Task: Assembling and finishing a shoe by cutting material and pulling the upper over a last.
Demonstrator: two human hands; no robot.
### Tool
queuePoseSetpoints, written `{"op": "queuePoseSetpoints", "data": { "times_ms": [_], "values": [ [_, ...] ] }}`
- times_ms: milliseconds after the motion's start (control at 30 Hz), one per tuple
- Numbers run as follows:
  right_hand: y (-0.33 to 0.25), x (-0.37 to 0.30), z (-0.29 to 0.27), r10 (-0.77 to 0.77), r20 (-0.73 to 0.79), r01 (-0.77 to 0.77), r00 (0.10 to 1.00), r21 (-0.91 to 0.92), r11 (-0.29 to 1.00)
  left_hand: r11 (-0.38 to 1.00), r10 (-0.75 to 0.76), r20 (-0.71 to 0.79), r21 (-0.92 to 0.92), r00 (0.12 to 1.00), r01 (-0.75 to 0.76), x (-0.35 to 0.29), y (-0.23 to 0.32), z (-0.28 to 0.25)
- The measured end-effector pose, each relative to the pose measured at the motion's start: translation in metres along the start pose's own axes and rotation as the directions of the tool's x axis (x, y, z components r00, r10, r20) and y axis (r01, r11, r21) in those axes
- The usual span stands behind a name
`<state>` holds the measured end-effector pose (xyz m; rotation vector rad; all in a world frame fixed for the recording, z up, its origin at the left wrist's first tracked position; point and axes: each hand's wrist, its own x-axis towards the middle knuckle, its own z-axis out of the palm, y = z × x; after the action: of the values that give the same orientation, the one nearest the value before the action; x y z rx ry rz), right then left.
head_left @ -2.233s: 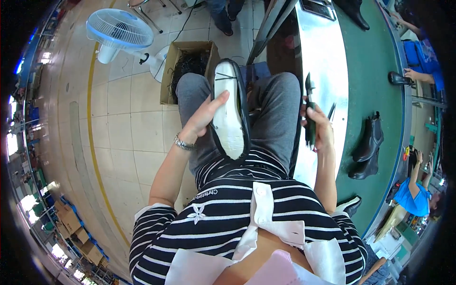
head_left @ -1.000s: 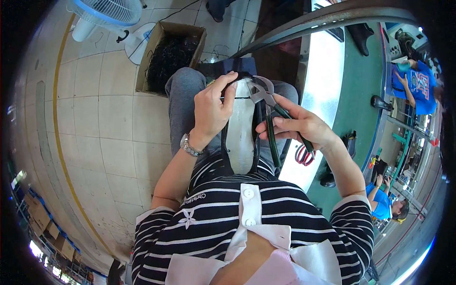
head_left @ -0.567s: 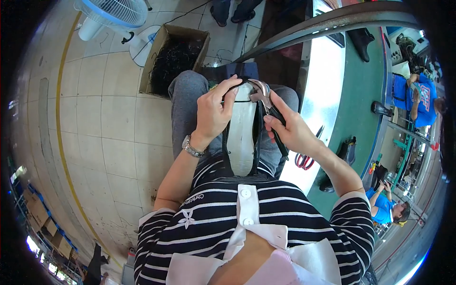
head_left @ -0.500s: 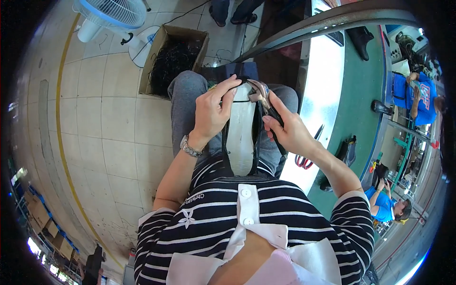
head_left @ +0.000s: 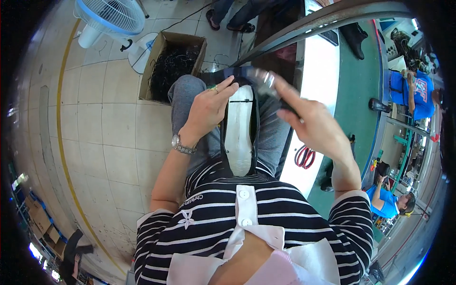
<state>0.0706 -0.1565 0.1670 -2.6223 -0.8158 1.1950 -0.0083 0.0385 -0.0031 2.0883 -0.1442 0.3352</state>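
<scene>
A black shoe upper (head_left: 224, 147), stretched over a pale last (head_left: 239, 128), lies sole side up between my thighs, its toe pointing away from me. At the toe, my left hand (head_left: 206, 111) grips the upper's edge, fingers pressed together over the rim and thumb side against the last. My right hand (head_left: 320, 126) is closed around dark-handled lasting pliers (head_left: 267, 80) with a shiny metal head. The pliers are smeared by motion and sit right of the toe, apart from the shoe. Whether their jaws hold anything cannot be made out.
Scissors with red and black handles (head_left: 305, 156) rest on the white bench (head_left: 320, 80) at my right. Beyond runs a green conveyor (head_left: 351, 90) carrying a black boot (head_left: 354, 40). A cardboard box (head_left: 156, 57) of black scraps and a fan (head_left: 111, 16) stand ahead left. A metal bar (head_left: 327, 21) crosses above.
My right hand has swung right, taking the pliers off the shoe's toe. My left hand stays at the toe with its fingers shifted slightly.
</scene>
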Motion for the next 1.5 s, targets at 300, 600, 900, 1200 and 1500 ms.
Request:
{"op": "queuePoseSetpoints", "data": {
  "times_ms": [300, 600, 900, 1200, 1500],
  "values": [
    [0.012, 0.031, 0.046, -0.080, -0.285, 0.024, 0.955, -0.195, 0.980, 0.998, 0.033, -0.040, -0.047, 0.999, -0.035, 0.004, -0.002, 0.002],
    [0.026, 0.038, 0.086, -0.148, -0.414, 0.097, 0.898, -0.142, 0.985, 0.994, 0.025, -0.014, -0.105, 1.000, -0.026, 0.005, -0.002, 0.003],
    [0.018, 0.033, 0.077, -0.143, -0.816, 0.379, 0.560, 0.098, 0.920, 0.958, -0.128, 0.000, -0.261, 0.992, 0.123, 0.006, 0.010, -0.001],
    [0.061, 0.000, 0.107, 0.211, -0.666, 0.225, 0.716, 0.506, 0.833, 0.941, -0.219, 0.053, -0.253, 0.974, 0.225, 0.004, 0.008, -0.004],
    [0.258, 0.024, 0.193, 0.618, -0.658, -0.226, 0.430, 0.584, 0.780, 0.996, 0.095, 0.066, -0.007, 0.993, -0.094, 0.008, 0.009, 0.000]
  ]
}}
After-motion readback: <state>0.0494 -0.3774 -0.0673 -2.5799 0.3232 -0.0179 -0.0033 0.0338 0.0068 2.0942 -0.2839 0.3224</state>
